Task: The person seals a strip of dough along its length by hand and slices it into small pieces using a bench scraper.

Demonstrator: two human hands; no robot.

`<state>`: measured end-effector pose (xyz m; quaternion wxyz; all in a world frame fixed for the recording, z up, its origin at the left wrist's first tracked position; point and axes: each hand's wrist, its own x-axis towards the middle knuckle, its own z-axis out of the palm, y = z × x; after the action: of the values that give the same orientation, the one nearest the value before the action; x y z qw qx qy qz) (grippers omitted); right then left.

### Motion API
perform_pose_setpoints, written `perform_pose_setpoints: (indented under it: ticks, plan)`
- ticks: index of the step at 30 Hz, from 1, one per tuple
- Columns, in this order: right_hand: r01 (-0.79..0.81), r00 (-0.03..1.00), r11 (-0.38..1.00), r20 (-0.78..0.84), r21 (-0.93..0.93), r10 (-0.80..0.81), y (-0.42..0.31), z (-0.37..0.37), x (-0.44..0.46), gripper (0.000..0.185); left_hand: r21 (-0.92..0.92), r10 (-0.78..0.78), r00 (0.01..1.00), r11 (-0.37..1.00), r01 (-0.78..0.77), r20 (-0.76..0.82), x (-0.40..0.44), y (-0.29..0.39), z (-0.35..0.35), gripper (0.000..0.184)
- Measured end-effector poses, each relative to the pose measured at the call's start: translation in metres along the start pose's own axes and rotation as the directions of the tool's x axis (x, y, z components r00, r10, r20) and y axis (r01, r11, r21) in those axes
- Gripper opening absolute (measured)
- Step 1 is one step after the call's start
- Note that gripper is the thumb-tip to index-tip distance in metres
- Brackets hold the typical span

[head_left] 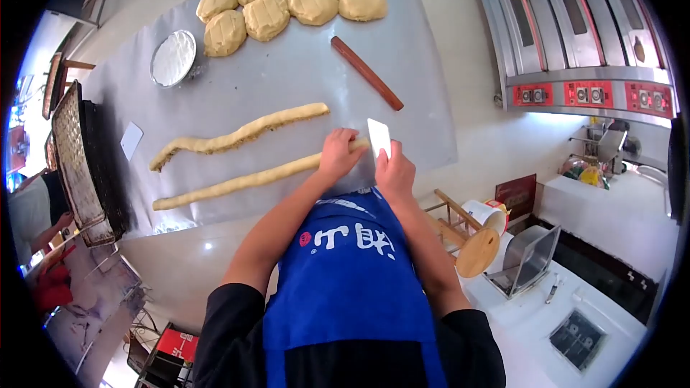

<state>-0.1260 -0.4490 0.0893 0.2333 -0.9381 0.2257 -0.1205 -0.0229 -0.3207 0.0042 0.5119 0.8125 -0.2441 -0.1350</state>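
Near the front edge of the table lies a long dough rope point(251, 178). My left hand point(338, 152) is closed round it close to its right end. In my right hand point(395, 172) is a white dough scraper point(379, 136), held upright at that same end of the rope. Whether its edge touches the dough I cannot tell. Behind runs a second, wavier dough rope point(241, 135) with a dark filling showing along its side. A brown rolling pin point(366, 73) lies slantwise farther back.
Several dough pieces point(267, 17) sit in two rows at the table's point(424, 86) far side. A bowl of white powder point(173, 59) and another white scraper point(131, 140) are at left, beside dark baking trays point(79, 165). An oven point(575, 29) stands right. Another person point(36, 219) is far left.
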Motion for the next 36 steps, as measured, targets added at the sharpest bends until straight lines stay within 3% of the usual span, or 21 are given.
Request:
perform_pose_setpoints:
  ticks: [9, 12, 16, 18, 31, 33, 36]
  plan:
    - [0.160, 0.959, 0.980, 0.256, -0.117, -0.126, 0.005, 0.014, 0.009, 0.019, 0.115, 0.047, 0.998, 0.992, -0.051, 0.037, 0.004, -0.001, 0.001, 0.019]
    - [0.195, 0.963, 0.963, 0.221, -0.185, -0.153, -0.003, 0.003, 0.024, 0.017, 0.137, 0.041, 0.999, 0.990, -0.044, 0.023, 0.005, 0.002, 0.002, 0.018]
    - [0.125, 0.985, 0.984, 0.138, -0.127, -0.107, -0.008, -0.016, 0.035, 0.018, 0.132, 0.027, 0.999, 0.991, -0.032, 0.040, 0.006, 0.002, -0.001, 0.019]
    - [0.088, 0.979, 0.995, 0.187, -0.039, -0.079, -0.001, -0.013, 0.031, 0.019, 0.129, 0.031, 0.998, 0.991, -0.037, 0.053, 0.007, 0.000, -0.001, 0.019]
    - [0.196, 0.873, 0.971, 0.475, -0.135, -0.110, -0.003, 0.027, 0.037, 0.021, 0.191, -0.012, 0.993, 0.982, -0.011, 0.117, 0.013, -0.003, 0.003, 0.018]
    - [0.164, 0.938, 0.979, 0.327, -0.120, -0.117, 0.009, 0.052, 0.019, 0.018, 0.204, -0.022, 0.994, 0.979, -0.001, 0.109, 0.010, -0.005, 0.003, 0.018]
    - [0.150, 0.961, 0.988, 0.239, -0.033, -0.138, 0.017, 0.052, 0.013, 0.016, 0.269, -0.007, 0.991, 0.963, -0.030, 0.136, 0.013, -0.009, 0.002, 0.019]
